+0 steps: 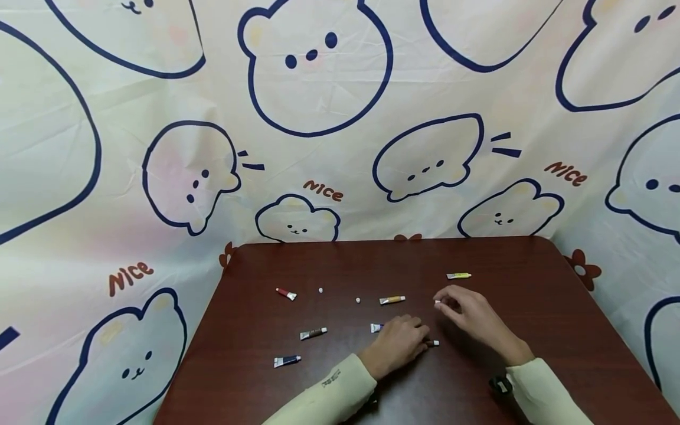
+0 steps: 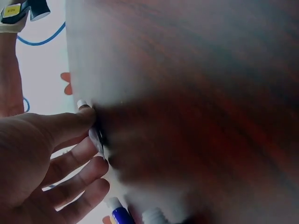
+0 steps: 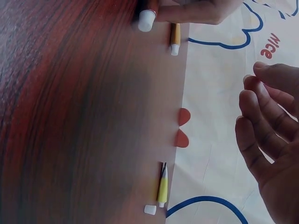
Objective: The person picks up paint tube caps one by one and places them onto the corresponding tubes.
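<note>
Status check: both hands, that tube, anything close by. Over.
Left hand gripping white-tipped tube. Right hand apparently pinching small white piece. Blue tube close by left hand, partly hidden.

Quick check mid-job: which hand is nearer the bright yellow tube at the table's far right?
Right. The right hand is just on the near side of the yellow tube; the left hand is farther off, nearer the person and to the tube's left.

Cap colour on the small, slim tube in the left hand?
White; the small cylindrical cap shows best in the right wrist view.
</note>
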A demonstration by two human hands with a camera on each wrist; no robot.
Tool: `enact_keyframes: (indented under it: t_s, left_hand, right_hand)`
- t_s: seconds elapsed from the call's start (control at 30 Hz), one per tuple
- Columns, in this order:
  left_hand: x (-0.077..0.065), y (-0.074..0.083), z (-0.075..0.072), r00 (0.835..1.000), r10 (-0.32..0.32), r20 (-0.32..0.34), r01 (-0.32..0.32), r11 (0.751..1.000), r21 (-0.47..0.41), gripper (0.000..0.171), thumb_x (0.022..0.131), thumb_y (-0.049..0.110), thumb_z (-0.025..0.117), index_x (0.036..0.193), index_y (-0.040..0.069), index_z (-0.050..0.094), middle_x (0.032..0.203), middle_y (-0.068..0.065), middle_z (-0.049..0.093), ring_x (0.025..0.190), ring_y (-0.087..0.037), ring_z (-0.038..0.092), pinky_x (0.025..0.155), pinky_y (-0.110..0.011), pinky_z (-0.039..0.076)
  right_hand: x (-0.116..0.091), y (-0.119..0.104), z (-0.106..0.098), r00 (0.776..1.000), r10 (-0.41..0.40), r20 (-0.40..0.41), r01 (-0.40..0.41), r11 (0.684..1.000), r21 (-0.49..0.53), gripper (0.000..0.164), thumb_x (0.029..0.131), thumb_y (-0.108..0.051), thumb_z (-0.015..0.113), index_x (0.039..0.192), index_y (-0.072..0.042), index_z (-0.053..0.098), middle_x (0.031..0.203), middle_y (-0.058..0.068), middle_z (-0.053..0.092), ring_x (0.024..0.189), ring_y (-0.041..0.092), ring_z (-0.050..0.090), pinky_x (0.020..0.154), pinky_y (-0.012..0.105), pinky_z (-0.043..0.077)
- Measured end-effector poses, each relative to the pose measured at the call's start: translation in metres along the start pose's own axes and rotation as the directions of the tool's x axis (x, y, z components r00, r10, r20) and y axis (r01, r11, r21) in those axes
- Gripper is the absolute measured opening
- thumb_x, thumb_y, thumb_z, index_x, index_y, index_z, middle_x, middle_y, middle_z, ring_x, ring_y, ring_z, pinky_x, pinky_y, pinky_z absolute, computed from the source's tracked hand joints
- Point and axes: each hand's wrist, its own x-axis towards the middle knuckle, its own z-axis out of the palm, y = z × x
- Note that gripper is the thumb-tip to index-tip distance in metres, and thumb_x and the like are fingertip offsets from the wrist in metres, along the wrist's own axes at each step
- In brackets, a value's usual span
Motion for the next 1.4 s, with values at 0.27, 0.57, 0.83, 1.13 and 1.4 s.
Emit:
enact_keyframes:
  t_s: [0.27, 0.57, 0.83, 1.13, 1.4]
  left_hand:
    - [-0.013, -0.023, -0.004, 0.995, -0.05, -0.087, 0.044, 0.997, -0.066, 0.02, 0.103, 0.043, 0.076, 0.104, 0.023, 0.075, 0.101, 0.01, 0.072, 0.093, -0.009, 0.069, 0.086, -0.024, 0.057]
    - [-0.03, -0.05, -0.006, 0.983, -0.145, -0.109, 0.131, 0.983, -0.127, 0.017, 0.103, 0.036, 0.078, 0.105, 0.02, 0.076, 0.103, 0.006, 0.074, 0.096, -0.013, 0.071, 0.086, -0.028, 0.059]
    - [-0.046, -0.085, -0.006, 0.962, -0.241, -0.129, 0.224, 0.966, -0.13, 0.016, 0.101, 0.031, 0.08, 0.106, 0.016, 0.076, 0.1, 0.002, 0.074, 0.092, -0.018, 0.072, 0.085, -0.034, 0.061]
    - [-0.079, -0.134, -0.011, 0.911, -0.395, -0.12, 0.378, 0.915, -0.139, 0.016, 0.098, 0.025, 0.084, 0.103, 0.013, 0.075, 0.094, -0.003, 0.073, 0.088, -0.024, 0.071, 0.078, -0.039, 0.063]
    - [-0.108, -0.161, -0.022, 0.88, -0.464, -0.102, 0.451, 0.883, -0.129, 0.015, 0.098, 0.022, 0.084, 0.104, 0.012, 0.076, 0.096, -0.006, 0.074, 0.089, -0.027, 0.072, 0.081, -0.043, 0.063]
  right_hand:
    - [0.003, -0.003, 0.004, 0.999, 0.007, 0.032, -0.008, 1.0, 0.019, 0.007, 0.102, -0.015, 0.079, 0.106, -0.019, 0.074, 0.095, -0.016, 0.069, 0.084, -0.003, 0.063, 0.073, 0.026, 0.058]
    - [0.006, -0.005, 0.005, 0.997, 0.034, 0.068, -0.036, 0.999, 0.03, 0.013, 0.099, -0.012, 0.082, 0.105, -0.02, 0.074, 0.091, -0.016, 0.069, 0.082, -0.002, 0.061, 0.073, 0.024, 0.058]
    - [0.008, -0.006, 0.008, 0.995, 0.04, 0.094, -0.046, 0.997, 0.064, 0.015, 0.098, -0.011, 0.082, 0.107, -0.018, 0.073, 0.092, -0.014, 0.068, 0.081, -0.001, 0.06, 0.071, 0.027, 0.058]
    - [0.01, -0.01, 0.009, 0.994, 0.035, 0.101, -0.04, 0.998, 0.055, 0.017, 0.097, -0.01, 0.083, 0.106, -0.02, 0.073, 0.091, -0.015, 0.069, 0.082, -0.001, 0.06, 0.071, 0.023, 0.057]
    - [0.016, -0.016, 0.014, 0.994, 0.011, 0.105, -0.014, 0.999, 0.03, 0.013, 0.099, -0.015, 0.082, 0.107, -0.022, 0.075, 0.095, -0.016, 0.074, 0.086, -0.001, 0.067, 0.075, 0.026, 0.06]
